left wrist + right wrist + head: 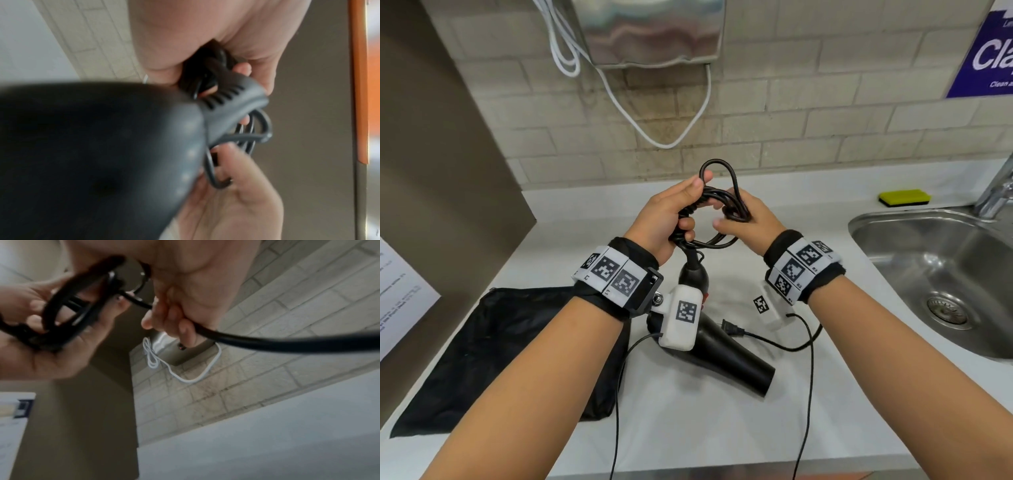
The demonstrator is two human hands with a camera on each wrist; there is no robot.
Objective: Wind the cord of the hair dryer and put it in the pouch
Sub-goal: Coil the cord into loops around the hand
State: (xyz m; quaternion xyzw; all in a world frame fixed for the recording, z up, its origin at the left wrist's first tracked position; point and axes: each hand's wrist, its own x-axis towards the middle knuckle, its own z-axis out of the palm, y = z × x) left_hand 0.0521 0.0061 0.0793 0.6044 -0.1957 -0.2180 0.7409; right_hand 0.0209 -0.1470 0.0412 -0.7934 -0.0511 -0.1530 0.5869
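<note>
Hair dryer (722, 346), smooth black and cone-nosed, hangs mid-frame by its glossy looped cord (717, 205), which left hand (664, 219) and right hand (753, 219) fingers grip above the white table (688, 428).

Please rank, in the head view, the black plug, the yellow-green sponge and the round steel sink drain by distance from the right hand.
1. Black plug: on the counter, below the right hand.
2. Yellow-green sponge: right, by the wall.
3. Steel sink drain: far right, in the basin.

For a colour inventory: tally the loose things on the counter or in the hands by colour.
Black: 2 (black plastic hair dryer with its cord; flat black fabric pouch)
Yellow: 1 (yellow rectangular sponge with dark underside)
Total: 3
</note>
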